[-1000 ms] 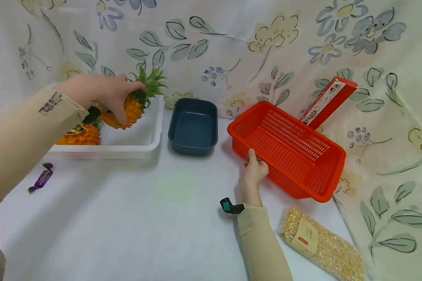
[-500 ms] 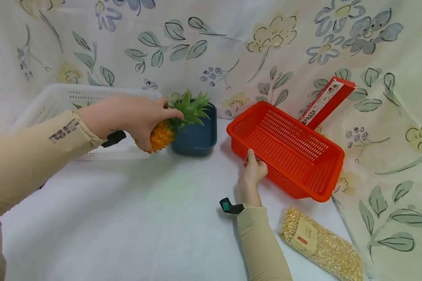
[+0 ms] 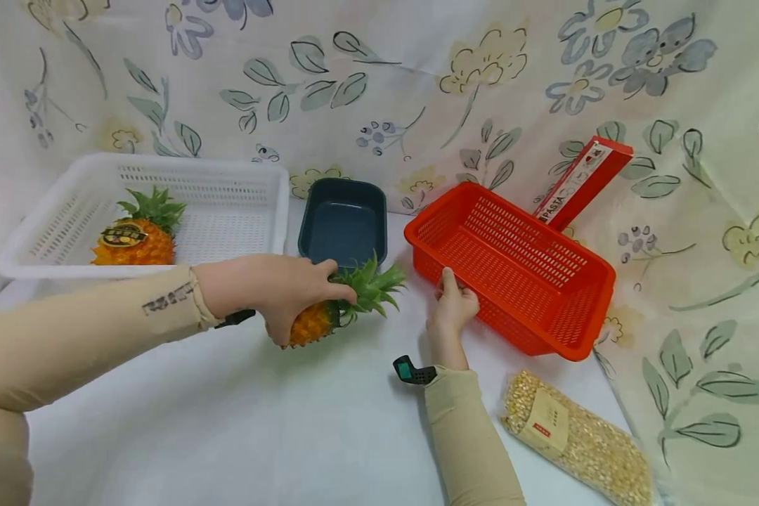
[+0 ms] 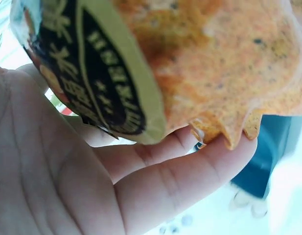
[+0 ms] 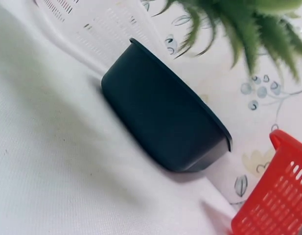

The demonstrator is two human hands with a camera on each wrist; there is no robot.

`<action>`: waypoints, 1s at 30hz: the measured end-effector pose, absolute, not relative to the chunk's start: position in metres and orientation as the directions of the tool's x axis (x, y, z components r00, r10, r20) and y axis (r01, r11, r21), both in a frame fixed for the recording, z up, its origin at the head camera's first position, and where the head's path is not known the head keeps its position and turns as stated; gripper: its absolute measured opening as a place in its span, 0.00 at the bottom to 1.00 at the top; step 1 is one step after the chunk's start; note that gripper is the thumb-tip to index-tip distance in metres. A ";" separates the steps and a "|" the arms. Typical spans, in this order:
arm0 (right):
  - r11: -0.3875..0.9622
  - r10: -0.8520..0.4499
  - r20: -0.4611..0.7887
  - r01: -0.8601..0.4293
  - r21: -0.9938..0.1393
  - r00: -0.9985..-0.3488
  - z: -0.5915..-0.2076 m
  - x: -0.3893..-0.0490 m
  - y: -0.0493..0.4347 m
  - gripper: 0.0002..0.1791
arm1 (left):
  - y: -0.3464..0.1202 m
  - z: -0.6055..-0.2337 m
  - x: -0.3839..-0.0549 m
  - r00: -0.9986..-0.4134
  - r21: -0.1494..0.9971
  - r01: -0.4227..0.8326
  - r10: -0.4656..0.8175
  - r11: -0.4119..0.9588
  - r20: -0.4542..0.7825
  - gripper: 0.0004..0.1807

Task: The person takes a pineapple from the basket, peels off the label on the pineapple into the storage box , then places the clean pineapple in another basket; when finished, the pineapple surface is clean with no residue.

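My left hand (image 3: 284,288) grips an orange pineapple (image 3: 313,323) from above, its green crown pointing right toward the red basket. In the left wrist view the fingers (image 4: 185,171) curl around the pineapple's body, beside a black and gold label (image 4: 111,73). My right hand (image 3: 454,306) holds the near rim of the red perforated basket (image 3: 512,263), thumb over the edge. Only the crown (image 5: 248,24) of the held pineapple shows in the right wrist view. A second pineapple (image 3: 135,242) with a black label lies in the white basket (image 3: 228,270).
A dark blue rectangular tub (image 3: 343,225) stands between the two baskets. Behind the red basket leans a red pasta box (image 3: 585,183). A bag of yellow grains (image 3: 575,439) lies at the front right. A floral cloth (image 3: 405,91) hangs behind.
My left hand has carried the pineapple out of the white basket, rightward and nearer, past the front of the blue tub. My right hand stays on the red basket's rim.
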State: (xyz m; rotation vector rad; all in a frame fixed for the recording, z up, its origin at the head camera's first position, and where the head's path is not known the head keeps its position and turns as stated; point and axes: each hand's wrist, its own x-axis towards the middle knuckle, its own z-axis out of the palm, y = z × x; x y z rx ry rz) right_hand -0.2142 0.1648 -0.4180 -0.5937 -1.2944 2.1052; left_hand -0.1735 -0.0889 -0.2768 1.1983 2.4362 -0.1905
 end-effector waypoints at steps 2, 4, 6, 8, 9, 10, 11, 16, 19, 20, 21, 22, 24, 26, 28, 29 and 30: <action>-0.348 0.685 -0.067 -0.246 -0.905 -0.725 -0.419 -0.214 0.165 0.08 | -0.086 -0.286 -0.171 -0.529 0.054 0.787 0.717 0.615 -0.453 0.55; -0.344 0.687 -0.069 -0.240 -0.908 -0.723 -0.420 -0.214 0.165 0.09 | -0.084 -0.294 -0.170 -0.520 0.037 0.796 0.713 0.604 -0.471 0.55; -0.345 0.688 -0.071 -0.240 -0.907 -0.723 -0.420 -0.214 0.165 0.09 | -0.083 -0.301 -0.170 -0.507 0.016 0.812 0.719 0.583 -0.476 0.54; -0.345 0.689 -0.070 -0.241 -0.907 -0.722 -0.419 -0.214 0.165 0.10 | -0.082 -0.307 -0.171 -0.493 -0.004 0.832 0.734 0.555 -0.467 0.54; -0.348 0.689 -0.068 -0.246 -0.905 -0.721 -0.419 -0.214 0.165 0.10 | -0.081 -0.309 -0.171 -0.488 -0.013 0.838 0.738 0.545 -0.466 0.55; -0.351 0.689 -0.066 -0.252 -0.902 -0.721 -0.419 -0.214 0.165 0.09 | -0.081 -0.311 -0.171 -0.483 -0.024 0.845 0.743 0.535 -0.463 0.55; -0.354 0.689 -0.064 -0.258 -0.899 -0.722 -0.419 -0.214 0.165 0.09 | -0.081 -0.312 -0.172 -0.480 -0.035 0.850 0.746 0.525 -0.461 0.55; -0.365 0.685 -0.061 -0.270 -0.891 -0.726 -0.417 -0.214 0.165 0.09 | -0.081 -0.318 -0.175 -0.474 -0.063 0.861 0.753 0.504 -0.456 0.54; -0.364 0.682 -0.062 -0.264 -0.893 -0.729 -0.417 -0.213 0.165 0.09 | -0.081 -0.321 -0.177 -0.476 -0.056 0.858 0.752 0.510 -0.456 0.53; -0.365 0.682 -0.062 -0.266 -0.892 -0.728 -0.417 -0.213 0.165 0.09 | -0.081 -0.322 -0.178 -0.477 -0.054 0.857 0.752 0.512 -0.455 0.53; -0.364 0.684 -0.060 -0.268 -0.892 -0.727 -0.417 -0.213 0.164 0.09 | -0.080 -0.323 -0.178 -0.479 -0.055 0.857 0.750 0.513 -0.456 0.53; -0.362 0.685 -0.057 -0.271 -0.892 -0.726 -0.417 -0.213 0.164 0.09 | -0.080 -0.323 -0.178 -0.479 -0.055 0.856 0.749 0.514 -0.458 0.53; -0.356 0.691 -0.055 -0.273 -0.893 -0.721 -0.418 -0.214 0.164 0.09 | -0.079 -0.325 -0.179 -0.478 -0.057 0.857 0.747 0.512 -0.462 0.53; -0.356 0.691 -0.068 -0.258 -0.898 -0.720 -0.420 -0.214 0.162 0.10 | -0.077 -0.326 -0.179 -0.481 -0.055 0.852 0.740 0.520 -0.470 0.54; -0.350 0.671 -0.084 -0.214 -0.912 -0.737 -0.421 -0.214 0.158 0.10 | -0.076 -0.326 -0.180 -0.489 -0.049 0.844 0.728 0.534 -0.480 0.54; -0.336 0.656 -0.086 -0.188 -0.923 -0.750 -0.421 -0.213 0.156 0.10 | -0.075 -0.327 -0.179 -0.491 -0.046 0.841 0.724 0.540 -0.484 0.54; -0.322 0.636 -0.085 -0.164 -0.932 -0.767 -0.421 -0.213 0.154 0.10 | -0.074 -0.327 -0.179 -0.496 -0.040 0.835 0.718 0.549 -0.489 0.55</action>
